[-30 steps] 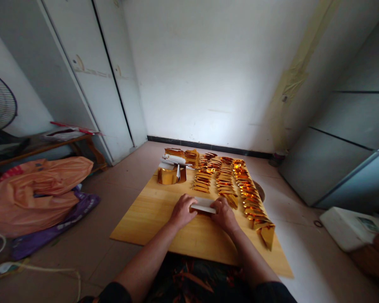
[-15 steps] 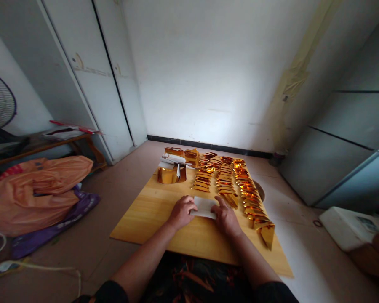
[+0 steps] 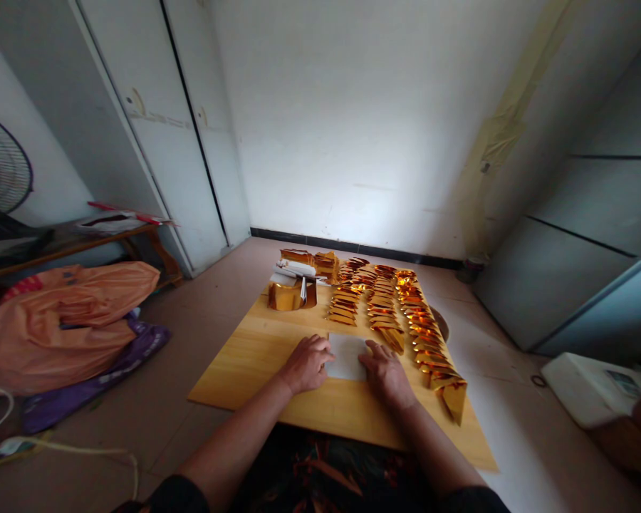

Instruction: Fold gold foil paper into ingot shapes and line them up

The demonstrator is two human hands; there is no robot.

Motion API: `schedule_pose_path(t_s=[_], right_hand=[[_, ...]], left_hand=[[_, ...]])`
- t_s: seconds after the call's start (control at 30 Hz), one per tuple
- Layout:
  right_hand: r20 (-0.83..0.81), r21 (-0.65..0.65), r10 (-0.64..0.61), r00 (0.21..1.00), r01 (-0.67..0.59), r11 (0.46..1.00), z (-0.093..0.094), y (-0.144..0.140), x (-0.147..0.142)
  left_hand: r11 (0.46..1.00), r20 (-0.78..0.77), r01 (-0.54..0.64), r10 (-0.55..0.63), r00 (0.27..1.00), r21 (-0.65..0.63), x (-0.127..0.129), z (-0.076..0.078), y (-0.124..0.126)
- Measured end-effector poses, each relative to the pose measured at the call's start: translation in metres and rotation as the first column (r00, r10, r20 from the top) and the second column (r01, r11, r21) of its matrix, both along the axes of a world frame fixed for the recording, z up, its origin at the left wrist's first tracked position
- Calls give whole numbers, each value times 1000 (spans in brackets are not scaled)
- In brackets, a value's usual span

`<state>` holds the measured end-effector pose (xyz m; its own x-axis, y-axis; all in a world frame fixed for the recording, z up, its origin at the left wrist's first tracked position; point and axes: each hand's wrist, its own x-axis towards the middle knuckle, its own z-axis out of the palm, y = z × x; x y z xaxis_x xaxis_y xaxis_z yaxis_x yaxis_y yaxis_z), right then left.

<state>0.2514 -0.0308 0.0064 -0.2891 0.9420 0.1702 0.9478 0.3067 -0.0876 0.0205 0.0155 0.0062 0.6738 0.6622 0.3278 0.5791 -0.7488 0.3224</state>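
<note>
A small white sheet of paper [image 3: 347, 358] lies on the wooden board, its near edge close to my wrists. My left hand [image 3: 306, 363] pinches the paper's left edge, fingers curled and thumb tucked in. On the other side, my right hand [image 3: 389, 372] grips the right edge with bent fingers. Just beyond the right hand, folded gold foil paper pieces [image 3: 387, 338] overlap in a row. Further rows of gold foil folds [image 3: 342, 305] stand behind the sheet, and one long row [image 3: 424, 335] runs down the right side.
Curled gold foil sheets [image 3: 285, 296] and a white roll [image 3: 295, 268] sit at the board's back left. The wooden board [image 3: 235, 370] has a bare front left part. Orange and purple bags [image 3: 85, 306] lie on the floor left; a white box [image 3: 587, 385] stands right.
The white paper now shows a larger face, its near edge lower towards me. My hands have shifted slightly towards me, still at its two sides.
</note>
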Motion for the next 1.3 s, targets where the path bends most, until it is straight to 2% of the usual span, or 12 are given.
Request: schedule_pose_path(t_s=[0.17,0.27,0.4,0.57,0.67,0.77,0.9,1.1,1.2,1.3], right_hand=[[90,9,-45,995,44,999,10,-1,-19],[101,0,13,995,-13,1000,13,-1,-34],[91,-30,34,995,-32,999,9,-2,-40],[51,-40,-56,997,58,998,3,-8,-21],[5,-52,-124,992,124,991,5,-6,-12],[-97,-67,-145,985,138,988,9,2,-11],[-223,-5,-161,961,164,986,11,20,-17],[-165,-146,-194,967,170,975,15,38,-26],[-128,-137,-186,974,169,976,21,41,-28],[-78,-94,-122,989,114,989,25,39,-29]], left_hand=[[998,-97,-41,47,994,56,14,8,-2],[992,-129,-64,78,989,112,22,3,-3],[988,-84,-73,85,993,136,23,-5,-3],[992,-32,-61,65,997,110,22,-11,0],[992,33,-102,100,994,70,25,-14,4],[987,102,-157,155,983,11,28,-17,9],[985,119,-169,173,978,-39,28,-17,12],[966,145,-236,249,957,-103,23,-15,11],[961,160,-253,269,950,-114,23,-17,11],[958,159,-264,279,947,-111,23,-18,11]])
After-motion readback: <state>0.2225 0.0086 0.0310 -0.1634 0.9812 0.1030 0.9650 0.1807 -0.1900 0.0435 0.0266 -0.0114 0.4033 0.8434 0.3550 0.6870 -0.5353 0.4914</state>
